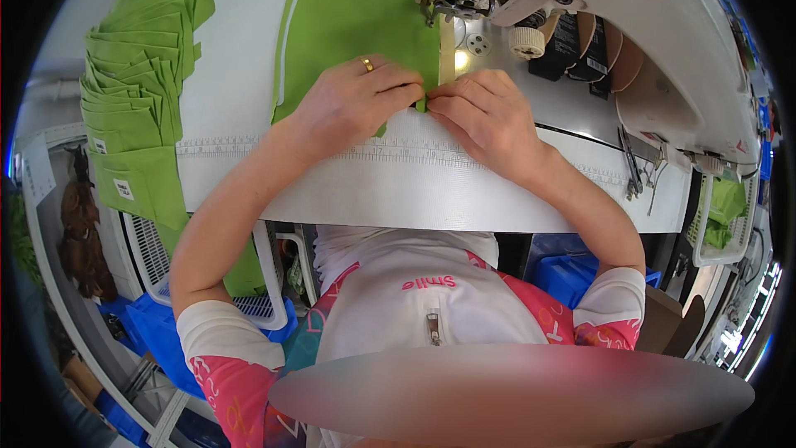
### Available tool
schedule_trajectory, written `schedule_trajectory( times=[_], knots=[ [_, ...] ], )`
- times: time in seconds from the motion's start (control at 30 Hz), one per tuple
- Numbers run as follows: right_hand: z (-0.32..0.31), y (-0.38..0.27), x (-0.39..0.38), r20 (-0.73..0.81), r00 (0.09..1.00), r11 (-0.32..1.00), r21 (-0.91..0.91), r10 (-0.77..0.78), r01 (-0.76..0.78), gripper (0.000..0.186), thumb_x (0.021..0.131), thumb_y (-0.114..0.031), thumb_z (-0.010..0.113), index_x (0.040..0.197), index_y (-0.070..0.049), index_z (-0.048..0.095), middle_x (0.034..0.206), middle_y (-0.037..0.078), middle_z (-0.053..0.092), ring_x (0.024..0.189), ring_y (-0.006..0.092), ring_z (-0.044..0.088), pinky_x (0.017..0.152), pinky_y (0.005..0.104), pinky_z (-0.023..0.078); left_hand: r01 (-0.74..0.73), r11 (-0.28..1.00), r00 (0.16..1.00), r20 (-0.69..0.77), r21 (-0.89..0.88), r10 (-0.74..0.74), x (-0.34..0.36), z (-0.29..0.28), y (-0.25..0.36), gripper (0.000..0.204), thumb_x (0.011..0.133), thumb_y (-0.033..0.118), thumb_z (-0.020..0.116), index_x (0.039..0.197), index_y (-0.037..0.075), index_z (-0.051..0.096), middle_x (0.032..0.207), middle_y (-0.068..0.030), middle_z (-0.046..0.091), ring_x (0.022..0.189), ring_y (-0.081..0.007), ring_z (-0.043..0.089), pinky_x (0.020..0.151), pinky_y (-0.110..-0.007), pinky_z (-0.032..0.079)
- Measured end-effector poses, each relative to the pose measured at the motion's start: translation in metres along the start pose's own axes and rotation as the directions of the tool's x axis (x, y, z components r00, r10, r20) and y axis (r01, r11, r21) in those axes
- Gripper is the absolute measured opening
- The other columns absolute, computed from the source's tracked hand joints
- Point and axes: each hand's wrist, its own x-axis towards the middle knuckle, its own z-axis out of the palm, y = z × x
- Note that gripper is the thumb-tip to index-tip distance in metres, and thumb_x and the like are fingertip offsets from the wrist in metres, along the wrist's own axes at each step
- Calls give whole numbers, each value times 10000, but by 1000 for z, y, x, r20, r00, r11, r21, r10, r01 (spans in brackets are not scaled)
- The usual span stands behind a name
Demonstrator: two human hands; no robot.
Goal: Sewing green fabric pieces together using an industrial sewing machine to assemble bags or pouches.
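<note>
A green fabric piece lies on the white sewing table, its right edge beside the needle area of a sewing machine. My left hand, with a ring on one finger, pinches the near right corner of this fabric. Close against it, my right hand pinches the same corner between thumb and fingertips. A small fold of green shows between the two hands. The fingertips partly hide the fabric's edge there.
Stacked green fabric pieces overlap along the table's left side. A printed ruler strip crosses the table near its front edge. Tweezers and small tools lie at the right. White baskets flank the table, one holding green fabric.
</note>
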Motion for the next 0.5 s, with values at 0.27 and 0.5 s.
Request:
schedule_trajectory(
  times=[0.27,0.5],
  knots=[
    [6,21,2,-22,1000,998,-55,2,-3,238,661,-52,686,897,-77,659,946,11,637,863,198,581,711,336,453,9,1000,999,53,-1,-9,12,-4,-20,301,664,-9,617,954,61,654,1039,-50,641,879,-261,618,754,-343,510],
    [2,32,9,98,987,986,-114,131,-120,272,782,-88,649,1053,-113,656,1075,30,624,918,234,588,710,327,516,70,997,998,3,-38,-70,23,6,-50,256,717,-21,606,943,75,682,1016,-49,663,865,-252,629,740,-329,505]
  ],
)
